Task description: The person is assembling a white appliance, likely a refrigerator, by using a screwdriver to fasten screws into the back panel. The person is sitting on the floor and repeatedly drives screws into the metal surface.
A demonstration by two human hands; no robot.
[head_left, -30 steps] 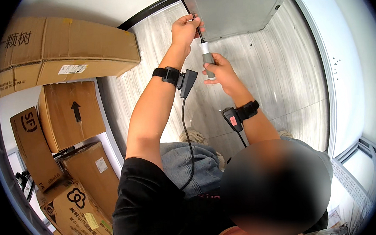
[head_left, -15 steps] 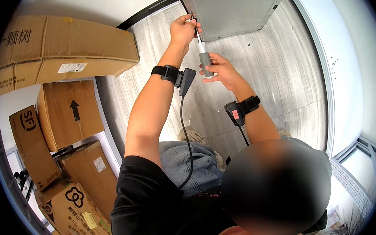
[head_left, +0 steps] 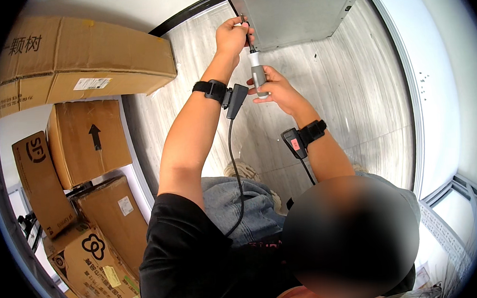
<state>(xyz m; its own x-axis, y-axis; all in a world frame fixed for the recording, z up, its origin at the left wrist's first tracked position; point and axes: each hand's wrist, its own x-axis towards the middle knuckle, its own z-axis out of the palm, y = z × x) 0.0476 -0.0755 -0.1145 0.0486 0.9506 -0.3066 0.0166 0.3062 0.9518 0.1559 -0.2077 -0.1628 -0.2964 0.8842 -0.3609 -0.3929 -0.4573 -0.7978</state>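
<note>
A screwdriver (head_left: 259, 75) with a grey and white handle points away from me toward the lower left edge of a grey metal cabinet (head_left: 301, 14). My right hand (head_left: 280, 92) is closed round its handle, fingers wrapped from the right side. Farther along, my left hand (head_left: 234, 35) pinches the thin shaft close to the tip, right beside the cabinet's edge. What the tip meets is hidden by the fingers and too small to make out. Each wrist wears a black strap with a small device on it.
A long cardboard box (head_left: 91, 59) lies at the far left, with several more cartons (head_left: 90, 139) stacked below it. Pale wood-look floor (head_left: 355, 87) spreads under the cabinet. A small dark bit (head_left: 315, 56) lies on it. A white panel (head_left: 436, 82) stands along the right.
My right hand and the screwdriver handle have shifted slightly left, and the fingers have changed their hold on the handle. My left hand stays at the shaft.
</note>
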